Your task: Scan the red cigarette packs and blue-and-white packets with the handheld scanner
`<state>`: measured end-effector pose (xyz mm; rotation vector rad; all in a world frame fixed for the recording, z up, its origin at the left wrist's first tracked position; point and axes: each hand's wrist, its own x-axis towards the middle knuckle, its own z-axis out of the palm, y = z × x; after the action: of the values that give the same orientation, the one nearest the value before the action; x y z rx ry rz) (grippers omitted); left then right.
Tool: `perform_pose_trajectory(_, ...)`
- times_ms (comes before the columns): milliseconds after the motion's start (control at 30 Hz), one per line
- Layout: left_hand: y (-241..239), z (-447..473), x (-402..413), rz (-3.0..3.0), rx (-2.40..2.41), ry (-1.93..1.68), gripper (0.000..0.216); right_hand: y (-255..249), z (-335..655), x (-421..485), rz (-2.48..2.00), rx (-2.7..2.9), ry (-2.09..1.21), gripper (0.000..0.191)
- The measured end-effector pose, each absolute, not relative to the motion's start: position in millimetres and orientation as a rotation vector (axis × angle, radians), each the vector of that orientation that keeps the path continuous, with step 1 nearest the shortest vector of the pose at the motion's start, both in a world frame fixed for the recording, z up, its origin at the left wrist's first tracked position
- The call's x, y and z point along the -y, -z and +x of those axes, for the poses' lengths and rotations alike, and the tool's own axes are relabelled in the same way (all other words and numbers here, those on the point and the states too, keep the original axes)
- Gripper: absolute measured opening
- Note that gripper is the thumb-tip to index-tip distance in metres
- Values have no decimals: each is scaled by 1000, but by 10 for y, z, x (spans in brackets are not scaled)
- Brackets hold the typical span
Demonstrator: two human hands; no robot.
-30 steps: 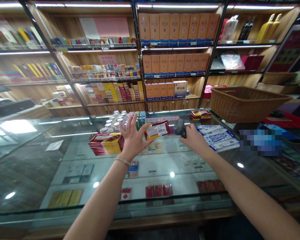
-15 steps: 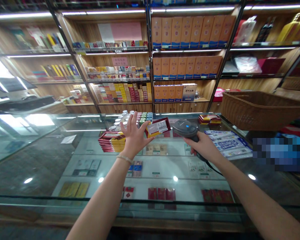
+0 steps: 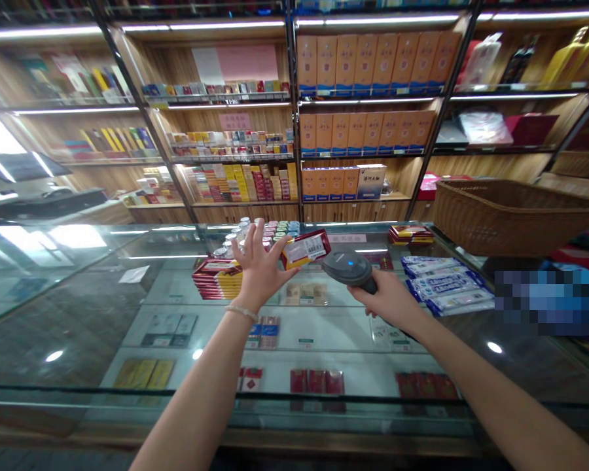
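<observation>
My left hand pinches a flat red-and-yellow packet between thumb and forefinger, its other fingers spread upward. A white barcode label on the packet faces me. In my right hand is a dark grey barcode scanner with a small blue light on top. The scanner's head lies close to the packet's right lower edge, pointing left. Beside my left hand, a stack of similar red-and-yellow packets rests on the glass counter, partly hidden by that hand.
Several lidded cans stand behind my left hand. Blue-and-white packets lie right of the scanner, with more red-and-yellow packets behind them. A wicker basket sits at the right. Cigarette packs show under the glass. Stocked shelves line the wall.
The scanner in my right hand has moved left and slightly down, nearer to the packet. My left hand and its packet have shifted slightly left.
</observation>
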<state>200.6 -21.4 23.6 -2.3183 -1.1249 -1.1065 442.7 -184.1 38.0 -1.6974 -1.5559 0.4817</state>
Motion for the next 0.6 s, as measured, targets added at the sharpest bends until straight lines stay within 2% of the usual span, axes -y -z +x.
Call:
perform_pose_trajectory(367, -210, 2018, 210, -2325, 1095, 1097, 69, -357, 4448, 1837, -1689, 1562, -494, 21)
perform_pose_trajectory(600, -199, 2015, 204, -2324, 1082, 1089, 72, -386, 4426, 1849, -1686, 1564, -490, 12)
